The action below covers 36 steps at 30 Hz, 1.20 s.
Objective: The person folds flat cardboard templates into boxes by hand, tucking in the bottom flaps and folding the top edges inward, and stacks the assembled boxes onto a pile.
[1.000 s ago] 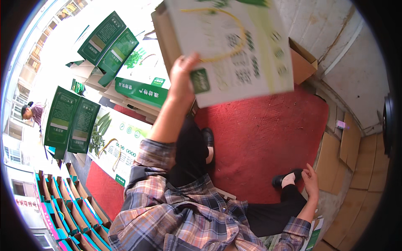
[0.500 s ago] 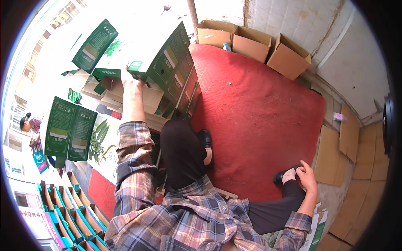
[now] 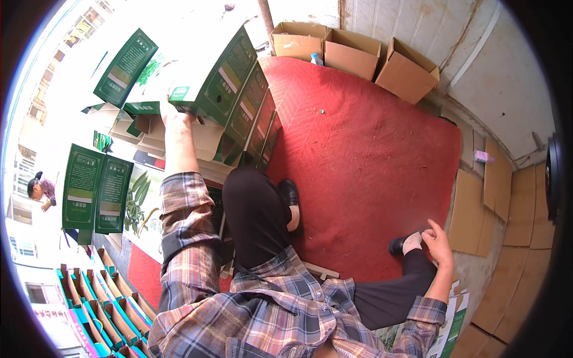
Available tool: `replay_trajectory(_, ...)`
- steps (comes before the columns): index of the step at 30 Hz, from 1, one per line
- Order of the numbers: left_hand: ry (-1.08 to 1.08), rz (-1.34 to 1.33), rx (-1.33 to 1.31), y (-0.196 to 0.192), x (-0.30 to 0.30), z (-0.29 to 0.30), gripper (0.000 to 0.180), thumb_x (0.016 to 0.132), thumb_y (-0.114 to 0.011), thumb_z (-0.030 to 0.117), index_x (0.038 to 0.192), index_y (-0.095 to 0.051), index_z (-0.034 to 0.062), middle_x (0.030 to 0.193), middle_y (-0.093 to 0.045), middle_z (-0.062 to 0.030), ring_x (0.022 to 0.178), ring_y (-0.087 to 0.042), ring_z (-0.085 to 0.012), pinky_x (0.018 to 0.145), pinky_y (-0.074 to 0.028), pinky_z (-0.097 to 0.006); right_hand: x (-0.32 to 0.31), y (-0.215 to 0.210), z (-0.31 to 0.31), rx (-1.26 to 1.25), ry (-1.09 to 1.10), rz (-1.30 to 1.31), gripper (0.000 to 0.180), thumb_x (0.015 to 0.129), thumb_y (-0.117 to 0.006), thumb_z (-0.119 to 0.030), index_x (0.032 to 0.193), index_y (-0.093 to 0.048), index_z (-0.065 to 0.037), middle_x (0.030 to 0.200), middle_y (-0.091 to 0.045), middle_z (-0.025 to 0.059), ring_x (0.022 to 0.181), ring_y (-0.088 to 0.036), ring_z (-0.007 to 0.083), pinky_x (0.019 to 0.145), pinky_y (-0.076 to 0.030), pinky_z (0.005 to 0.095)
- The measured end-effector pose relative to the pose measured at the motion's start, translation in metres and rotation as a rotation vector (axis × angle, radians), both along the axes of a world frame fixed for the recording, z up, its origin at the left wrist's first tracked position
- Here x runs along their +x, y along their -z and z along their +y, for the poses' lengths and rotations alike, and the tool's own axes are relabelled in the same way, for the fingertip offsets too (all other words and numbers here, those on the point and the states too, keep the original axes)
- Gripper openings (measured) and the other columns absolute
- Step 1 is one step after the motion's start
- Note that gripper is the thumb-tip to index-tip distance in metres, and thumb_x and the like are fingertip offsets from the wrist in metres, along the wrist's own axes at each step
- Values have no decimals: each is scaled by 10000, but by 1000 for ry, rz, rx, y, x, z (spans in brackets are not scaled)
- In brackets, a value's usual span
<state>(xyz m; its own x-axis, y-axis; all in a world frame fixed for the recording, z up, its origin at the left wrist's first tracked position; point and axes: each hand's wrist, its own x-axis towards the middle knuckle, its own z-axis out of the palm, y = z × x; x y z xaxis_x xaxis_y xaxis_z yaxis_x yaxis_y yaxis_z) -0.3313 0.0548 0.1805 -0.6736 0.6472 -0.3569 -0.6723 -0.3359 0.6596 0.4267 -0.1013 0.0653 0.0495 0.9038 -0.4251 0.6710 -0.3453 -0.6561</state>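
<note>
The right hand [image 3: 440, 243] lies low at the person's right side, fingers loosely spread and holding nothing, just beside a black shoe with a white sock [image 3: 404, 244] at the edge of the red woven mat [image 3: 370, 155]. Under that forearm a green-and-white printed flat carton [image 3: 450, 322] pokes out. The left hand [image 3: 173, 113] is stretched well forward on a plaid-sleeved arm, its fingers against the near lower corner of a green-and-white printed cardboard box [image 3: 221, 71] — whether they are closed round the edge I cannot tell. That box leans at the front of a row of like boxes [image 3: 256, 119] standing on edge just right of the hand. Beyond, past the mat — three open brown cardboard boxes [image 3: 352, 53] along the wall.
</note>
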Motion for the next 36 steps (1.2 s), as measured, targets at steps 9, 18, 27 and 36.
replay_trajectory(9,15,-30,65,-4,13,-11,474,832,-566,416,1218,-554,141,1219,-595,-90,1119,-565,-280,948,-469,-461,-11,-12,2,7,9,28,532,838,-637,-83,1342,-474,-33,994,-668,157,830,-633,176,796,-501,308)
replay_trajectory(18,-9,155,-89,3,24,4,512,842,-482,477,1220,-562,141,1235,-583,-87,1122,-534,-297,940,-427,-497,-4,-9,-6,28,24,4,530,832,-666,-119,1327,-492,-45,981,-668,152,866,-637,196,801,-499,318)
replay_trajectory(27,-57,514,-36,46,-32,-50,395,858,-575,329,1152,-592,66,1134,-613,-120,1042,-567,-285,899,-457,-430,14,-16,1,108,102,103,554,840,-660,-219,1332,-482,-37,1021,-655,150,948,-623,227,859,-483,341)
replay_trajectory(36,-331,1357,-188,-18,154,-63,362,878,-666,176,1197,-582,28,1153,-585,-123,1024,-553,-210,853,-461,-321,90,-10,-78,238,587,178,502,900,-625,-217,1333,-471,-15,1038,-656,90,917,-608,160,789,-501,307)
